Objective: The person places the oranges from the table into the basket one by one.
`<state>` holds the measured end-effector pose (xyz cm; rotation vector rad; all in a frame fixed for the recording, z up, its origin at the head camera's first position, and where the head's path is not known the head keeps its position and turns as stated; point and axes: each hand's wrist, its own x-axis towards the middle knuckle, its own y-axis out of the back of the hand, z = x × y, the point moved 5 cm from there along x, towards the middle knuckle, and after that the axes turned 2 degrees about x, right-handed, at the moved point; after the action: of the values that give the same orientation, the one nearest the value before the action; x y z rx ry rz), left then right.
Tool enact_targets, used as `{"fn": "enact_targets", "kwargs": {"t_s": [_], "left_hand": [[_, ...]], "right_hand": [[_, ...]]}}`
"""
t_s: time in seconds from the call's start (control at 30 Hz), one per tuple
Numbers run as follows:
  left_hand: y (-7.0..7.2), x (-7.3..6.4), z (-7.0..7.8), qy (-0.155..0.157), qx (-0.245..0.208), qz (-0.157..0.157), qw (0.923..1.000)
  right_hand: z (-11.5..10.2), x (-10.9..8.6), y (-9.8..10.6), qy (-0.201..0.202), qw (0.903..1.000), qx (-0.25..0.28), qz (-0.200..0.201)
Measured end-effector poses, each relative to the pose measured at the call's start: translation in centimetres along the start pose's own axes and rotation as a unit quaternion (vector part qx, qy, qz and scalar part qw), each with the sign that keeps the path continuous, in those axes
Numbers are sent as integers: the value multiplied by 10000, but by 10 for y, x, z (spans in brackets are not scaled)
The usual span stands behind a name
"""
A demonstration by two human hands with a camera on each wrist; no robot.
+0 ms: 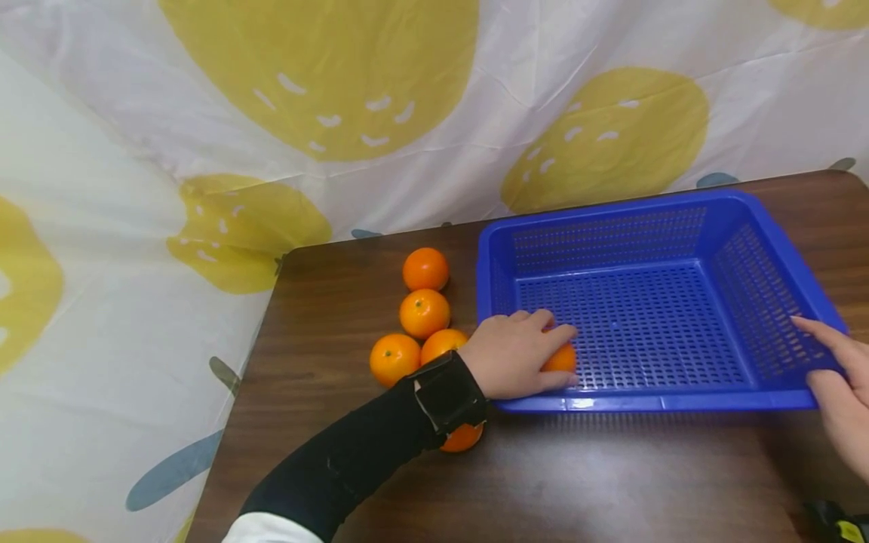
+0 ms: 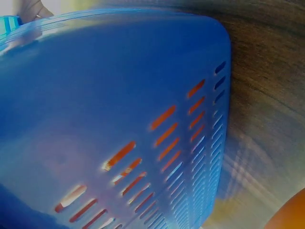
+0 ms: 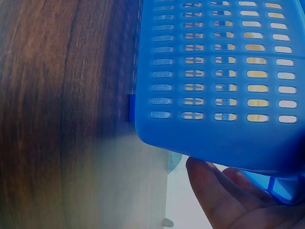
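Note:
My left hand [image 1: 512, 354] reaches over the left wall of a blue plastic basket [image 1: 645, 403] and grips an orange [image 1: 560, 357] just inside it, fingers curled over the fruit. Orange colour shows through the slots of the basket wall [image 2: 95, 95] in the left wrist view. At the basket's right end, my right hand [image 1: 845, 385] holds the rim by the near corner, index finger over the edge. The right wrist view shows that hand's fingers [image 3: 205, 179] against the basket's rim.
Several oranges [image 1: 425, 313] stand on the brown wooden table [image 1: 326, 302] left of the basket, one partly hidden under my left wrist. A lemon-print cloth [image 1: 421, 181] hangs behind and left of the table. A dark object [image 1: 824, 520] lies at the bottom right.

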<state>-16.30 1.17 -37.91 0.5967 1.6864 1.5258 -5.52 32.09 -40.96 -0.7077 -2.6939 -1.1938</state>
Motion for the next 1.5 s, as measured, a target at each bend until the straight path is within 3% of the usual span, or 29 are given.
{"fn": "enact_targets", "kwargs": {"t_s": [0.23, 0.5, 0.9, 1.2, 1.5], "left_hand": [[2, -3, -1, -4, -221, 30, 9998], [10, -11, -5, -57, -498, 352, 9981], [22, -27, -7, -142, -423, 791, 9959], [27, -43, -11, -248, -283, 1217, 9918], [29, -60, -13, -280, -288, 1622, 9859]], "right_hand": [[0, -1, 0, -62, 10000, 60, -45], [-3, 0, 0, 73, 9997, 230, 40], [-1, -1, -2, -204, 9995, -25, -248], [-4, 0, 0, -154, 9998, 115, -70], [1, -3, -4, -873, 9926, -675, -499]]}}
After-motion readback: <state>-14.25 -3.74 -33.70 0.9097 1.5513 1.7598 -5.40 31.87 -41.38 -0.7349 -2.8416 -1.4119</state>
